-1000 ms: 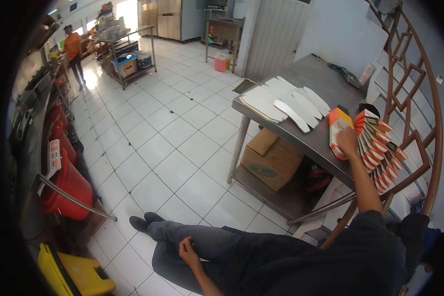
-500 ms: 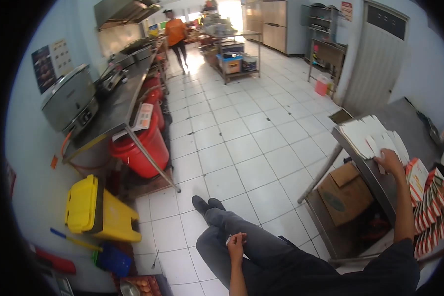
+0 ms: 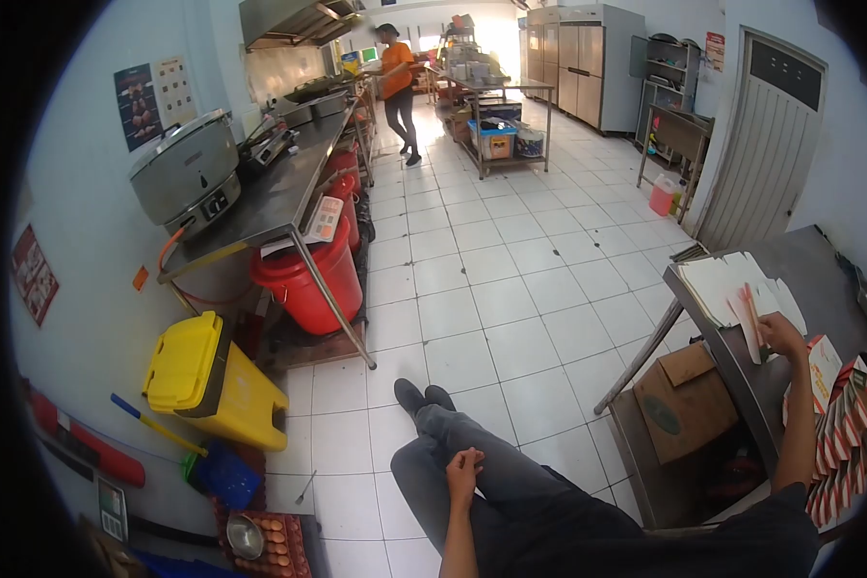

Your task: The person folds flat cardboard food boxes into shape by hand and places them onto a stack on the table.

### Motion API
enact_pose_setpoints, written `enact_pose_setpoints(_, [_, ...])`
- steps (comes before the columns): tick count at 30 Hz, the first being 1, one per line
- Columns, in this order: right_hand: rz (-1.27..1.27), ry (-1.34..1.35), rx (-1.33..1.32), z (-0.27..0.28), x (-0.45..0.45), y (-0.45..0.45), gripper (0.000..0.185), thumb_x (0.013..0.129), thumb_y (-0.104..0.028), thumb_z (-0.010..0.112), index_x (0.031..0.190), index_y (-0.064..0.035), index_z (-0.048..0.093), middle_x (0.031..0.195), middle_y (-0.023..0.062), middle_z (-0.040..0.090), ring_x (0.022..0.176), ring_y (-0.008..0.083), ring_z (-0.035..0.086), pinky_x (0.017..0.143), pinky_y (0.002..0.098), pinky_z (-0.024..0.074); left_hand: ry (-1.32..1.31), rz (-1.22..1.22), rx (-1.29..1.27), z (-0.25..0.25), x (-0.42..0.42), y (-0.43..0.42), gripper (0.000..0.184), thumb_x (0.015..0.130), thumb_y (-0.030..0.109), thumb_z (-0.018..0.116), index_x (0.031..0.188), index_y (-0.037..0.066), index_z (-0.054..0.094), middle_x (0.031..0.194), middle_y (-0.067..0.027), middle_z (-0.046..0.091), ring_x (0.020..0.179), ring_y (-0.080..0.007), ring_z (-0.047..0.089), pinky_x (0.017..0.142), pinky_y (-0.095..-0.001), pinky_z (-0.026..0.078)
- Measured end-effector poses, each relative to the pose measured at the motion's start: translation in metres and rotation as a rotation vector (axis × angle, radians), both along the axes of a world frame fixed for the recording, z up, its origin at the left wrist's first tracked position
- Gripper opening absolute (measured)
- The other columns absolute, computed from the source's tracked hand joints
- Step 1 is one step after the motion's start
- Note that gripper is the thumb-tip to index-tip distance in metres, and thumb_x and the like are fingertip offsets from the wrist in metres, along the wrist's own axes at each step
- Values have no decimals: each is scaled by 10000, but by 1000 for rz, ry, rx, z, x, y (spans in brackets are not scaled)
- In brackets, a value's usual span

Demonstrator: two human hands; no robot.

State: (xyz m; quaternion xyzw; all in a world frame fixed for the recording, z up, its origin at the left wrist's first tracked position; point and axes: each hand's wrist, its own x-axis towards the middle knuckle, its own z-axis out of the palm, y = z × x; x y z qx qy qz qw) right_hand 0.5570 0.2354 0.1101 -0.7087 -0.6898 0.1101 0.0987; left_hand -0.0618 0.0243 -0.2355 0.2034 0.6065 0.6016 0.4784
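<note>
On the metal table to my right, my right hand [image 3: 782, 335] is closed on a flat, folded cardboard food box [image 3: 748, 316], white with reddish printing, lifted at an angle. Beneath and beside it lies a stack of flat white cardboard boxes [image 3: 711, 281]. Close to my right forearm stand several red-and-white folded boxes [image 3: 846, 433], nested in a pile. My left hand [image 3: 464, 469] rests over my lap with its fingers curled together; whether anything small is in them I cannot make out.
Under the metal table [image 3: 807, 260] sits a brown carton [image 3: 686, 403]. Across the tiled floor are a yellow bin [image 3: 197, 376], a red bucket [image 3: 316, 284] and a steel counter [image 3: 277, 188]. A person in an orange shirt [image 3: 396, 69] stands at the far counter. Eggs [image 3: 275, 544] lie lower left.
My right hand has raised a folded cardboard box from the stack. My left hand stays on my lap. The distant person has turned toward the counter, and my view has shifted slightly.
</note>
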Motion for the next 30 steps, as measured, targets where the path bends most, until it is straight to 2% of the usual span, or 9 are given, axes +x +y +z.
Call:
enact_pose_setpoints(9, [-454,-222,893,46,-45,-20,368,1000,-94,452,1344,-43,573,933,263,690,825,458,665,731,537,508,199,32,78,0,3,-19,229,997,243,646,972,18,685,974,-78,732,908,-148,690,772,-288,539])
enact_pose_setpoints(13, [114,-4,1317,99,-187,-91,404,1048,-69,370,1419,-6,517,1302,223,636,1212,361,623,996,413,493,92,107,145,7,16,-29,276,997,296,640,1051,26,664,994,-84,709,924,-181,684,801,-311,538])
enact_pose_setpoints(15, [427,496,880,45,-243,-107,445,962,50,380,1380,33,532,1299,228,636,1208,329,629,1051,381,477,-153,186,230,14,16,-38,339,1010,357,602,1118,38,641,1040,-102,681,988,-226,670,842,-350,535])
enact_pose_setpoints(18, [991,461,477,-59,-351,-135,566,801,152,473,1338,-6,557,1311,215,625,1210,335,615,1011,405,514,-592,267,391,61,20,-90,454,1021,465,527,1209,57,596,1158,-143,614,1108,-316,619,914,-427,517])
enact_pose_setpoints(21, [1292,313,-161,-168,-415,-195,464,830,-38,577,1284,-131,605,1091,233,691,936,417,686,834,478,548,-590,178,365,89,17,-152,805,922,777,305,1302,107,540,1360,-194,518,1226,-422,530,1013,-608,421])
enact_pose_setpoints(23, [1464,378,-361,-229,-433,-239,491,856,-35,528,1324,-166,597,1161,179,693,1053,378,673,911,475,527,-612,192,306,50,-5,-191,653,942,627,472,1298,84,547,1267,-230,540,1169,-440,553,980,-577,465])
enact_pose_setpoints(25, [1578,290,-398,-265,-450,-263,440,870,-59,530,1305,-86,597,1239,164,668,1118,361,651,972,450,514,201,-67,69,-109,-55,-251,813,957,395,644,1556,12,249,1575,-234,342,1338,-277,500,1153,-541,352])
enact_pose_setpoints(28, [1684,320,-503,-254,-455,-242,407,927,-226,582,1292,-46,595,1288,164,643,1177,355,619,1002,450,489,163,192,-164,92,20,-241,643,964,342,634,1452,-33,447,1458,-272,477,1156,-320,621,908,-456,551])
enact_pose_setpoints(30, [1466,482,-489,-275,-454,-244,450,936,-334,614,1259,-21,607,1236,204,656,1152,364,627,972,454,496,779,249,-265,-5,1,-240,611,941,306,642,1424,-35,488,1389,-276,536,1149,-324,631,898,-445,548])
